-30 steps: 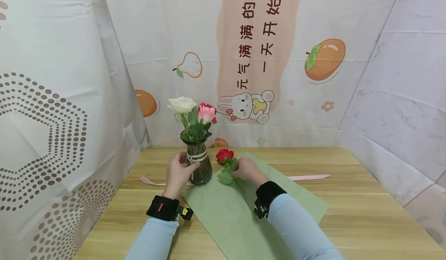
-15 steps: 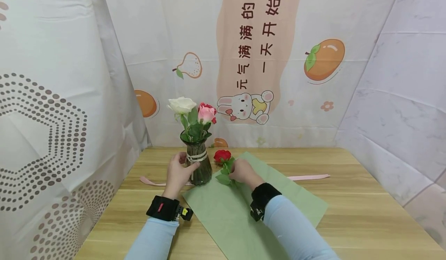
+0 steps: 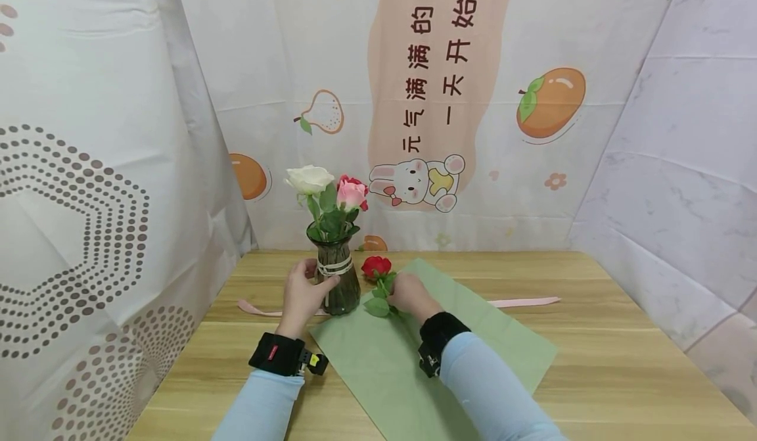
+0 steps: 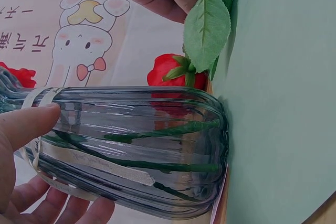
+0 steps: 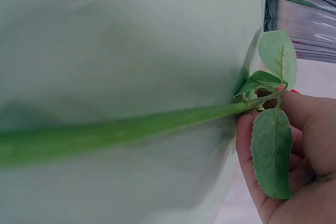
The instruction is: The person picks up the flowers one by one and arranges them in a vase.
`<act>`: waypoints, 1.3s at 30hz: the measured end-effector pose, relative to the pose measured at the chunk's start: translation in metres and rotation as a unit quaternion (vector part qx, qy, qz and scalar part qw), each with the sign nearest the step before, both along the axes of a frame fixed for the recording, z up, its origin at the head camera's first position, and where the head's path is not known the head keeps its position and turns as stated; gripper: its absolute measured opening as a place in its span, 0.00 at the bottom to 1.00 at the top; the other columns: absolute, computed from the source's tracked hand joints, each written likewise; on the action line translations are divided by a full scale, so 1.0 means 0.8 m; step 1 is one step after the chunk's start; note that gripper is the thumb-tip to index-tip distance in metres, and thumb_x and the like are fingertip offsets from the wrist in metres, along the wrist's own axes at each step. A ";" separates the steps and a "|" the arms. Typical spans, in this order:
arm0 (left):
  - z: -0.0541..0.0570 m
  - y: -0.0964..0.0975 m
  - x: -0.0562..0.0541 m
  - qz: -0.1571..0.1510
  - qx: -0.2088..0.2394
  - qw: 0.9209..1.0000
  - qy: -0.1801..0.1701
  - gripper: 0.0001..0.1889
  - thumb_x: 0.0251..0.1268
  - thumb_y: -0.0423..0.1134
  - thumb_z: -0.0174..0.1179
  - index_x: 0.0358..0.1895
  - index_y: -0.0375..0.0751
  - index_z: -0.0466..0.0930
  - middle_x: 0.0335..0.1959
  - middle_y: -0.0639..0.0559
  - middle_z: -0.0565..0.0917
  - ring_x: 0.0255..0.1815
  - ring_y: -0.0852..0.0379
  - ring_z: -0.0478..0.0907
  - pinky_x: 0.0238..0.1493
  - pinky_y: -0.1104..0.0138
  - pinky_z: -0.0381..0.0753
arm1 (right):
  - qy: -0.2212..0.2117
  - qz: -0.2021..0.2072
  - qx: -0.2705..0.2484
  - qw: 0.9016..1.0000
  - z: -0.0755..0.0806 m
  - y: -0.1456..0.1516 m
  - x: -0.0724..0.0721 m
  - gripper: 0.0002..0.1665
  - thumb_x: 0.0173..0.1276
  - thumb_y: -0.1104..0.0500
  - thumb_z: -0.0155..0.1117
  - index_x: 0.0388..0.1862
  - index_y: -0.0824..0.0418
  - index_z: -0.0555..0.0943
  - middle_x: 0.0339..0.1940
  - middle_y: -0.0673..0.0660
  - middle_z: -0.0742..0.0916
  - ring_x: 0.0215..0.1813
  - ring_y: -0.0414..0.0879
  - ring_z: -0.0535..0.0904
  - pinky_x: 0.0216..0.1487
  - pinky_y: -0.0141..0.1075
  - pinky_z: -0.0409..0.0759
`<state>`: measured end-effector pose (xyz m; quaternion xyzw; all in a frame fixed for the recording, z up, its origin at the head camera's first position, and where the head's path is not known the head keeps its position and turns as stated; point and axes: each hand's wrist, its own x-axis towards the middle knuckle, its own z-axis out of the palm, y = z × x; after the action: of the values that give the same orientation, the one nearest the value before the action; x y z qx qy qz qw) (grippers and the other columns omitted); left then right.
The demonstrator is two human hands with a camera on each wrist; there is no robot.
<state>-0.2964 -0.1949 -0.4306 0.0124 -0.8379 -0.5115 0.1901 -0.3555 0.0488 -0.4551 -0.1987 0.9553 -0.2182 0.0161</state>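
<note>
A ribbed, dark glass vase [image 3: 347,296] with pale ribbon tied round its neck stands upright at the paper's left corner. My left hand [image 3: 303,300] holds it, thumb on the near side and fingers round the far side. White [image 3: 309,180] and pink [image 3: 352,192] roses show above its mouth, with some red behind the pink; green stems are visible through the glass in the left wrist view. Right of the vase, my right hand [image 3: 412,296] pinches the leafy stem [image 5: 194,117] of a red rose [image 3: 376,267], which lies low over the paper, bloom pointing away.
Green wrapping paper [image 3: 384,369] lies slanted across the middle of the wooden table [image 3: 609,355]. A pink ribbon [image 3: 526,301] runs beneath the paper and sticks out on both sides. A printed cloth [image 3: 503,185] hangs behind the table's back edge.
My right hand has shifted slightly left with the red rose, bringing the bloom nearer the vase. My left hand and the vase have stayed in place.
</note>
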 end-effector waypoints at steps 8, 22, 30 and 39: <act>-0.003 0.001 -0.003 -0.001 -0.001 1.000 -0.003 0.32 0.58 0.45 0.75 0.62 0.32 0.74 0.55 0.37 0.77 0.58 0.40 0.73 0.57 0.47 0.73 | -0.007 -0.010 0.030 0.999 0.002 -0.002 -0.001 0.35 0.66 0.64 0.71 0.07 0.53 0.61 0.09 0.45 0.56 0.16 0.40 0.53 0.24 0.33 0.58; 0.000 0.001 -0.001 0.001 0.000 1.000 -0.003 0.32 0.59 0.45 0.75 0.62 0.31 0.74 0.56 0.36 0.76 0.58 0.40 0.73 0.58 0.47 0.72 | -0.034 -0.012 -0.002 0.999 0.010 0.002 -0.006 0.32 0.63 0.69 0.66 0.08 0.52 0.59 0.11 0.45 0.54 0.17 0.40 0.49 0.21 0.32 0.53; 0.001 0.001 0.000 0.002 -0.004 1.000 0.001 0.32 0.59 0.45 0.74 0.62 0.31 0.74 0.56 0.36 0.77 0.57 0.40 0.73 0.57 0.48 0.72 | -0.018 -0.012 -0.046 0.999 0.028 0.007 -0.008 0.29 0.57 0.71 0.62 0.06 0.52 0.61 0.08 0.43 0.58 0.14 0.39 0.53 0.18 0.32 0.54; -0.001 0.000 -0.001 0.000 -0.001 1.000 -0.004 0.33 0.59 0.45 0.74 0.62 0.30 0.73 0.57 0.36 0.76 0.59 0.39 0.73 0.58 0.47 0.72 | -0.004 -0.012 -0.113 0.994 0.053 0.016 -0.003 0.18 0.63 0.67 0.65 0.12 0.60 0.80 0.08 0.47 0.77 0.15 0.39 0.72 0.20 0.31 0.64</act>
<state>-0.2972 -0.1950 -0.4314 0.0145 -0.8392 -0.5107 0.1865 -0.3583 0.0616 -0.4124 -0.1868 0.9269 -0.3255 -0.0057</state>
